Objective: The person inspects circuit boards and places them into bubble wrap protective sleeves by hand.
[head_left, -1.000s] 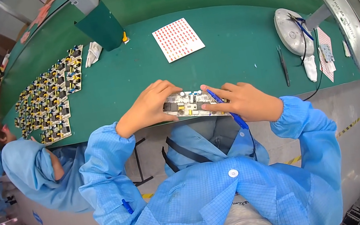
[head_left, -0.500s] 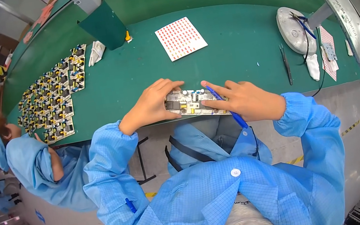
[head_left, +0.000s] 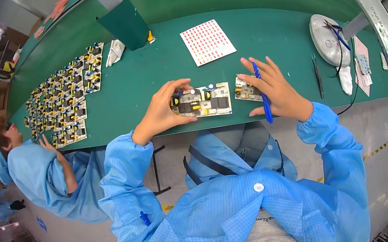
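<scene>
My left hand (head_left: 163, 108) grips a circuit board (head_left: 220, 102) by its left end, thumb at the near edge and fingers at the far edge. Black blocks, yellow parts and small white and blue parts crowd its top. To the right, across a small gap, my right hand (head_left: 274, 88) curves over a second circuit board (head_left: 241, 87); much of that board is hidden beneath the fingers. A blue pen (head_left: 265, 96) is held between the fingers of the same hand, pointing toward the bench's front edge.
Several similar circuit boards (head_left: 60, 105) lie in rows at the left, beside a co-worker (head_left: 59, 174) in blue. Farther back is a white sheet with red marks (head_left: 207, 42). Black tweezers (head_left: 318, 77), a white lamp base (head_left: 328, 42) and blue-handled pliers (head_left: 340, 36) are at the right.
My right hand has shifted away from my left, and its fingers have lifted and spread. Two boards now show with a gap between them. The pen has swung closer to straight up and down.
</scene>
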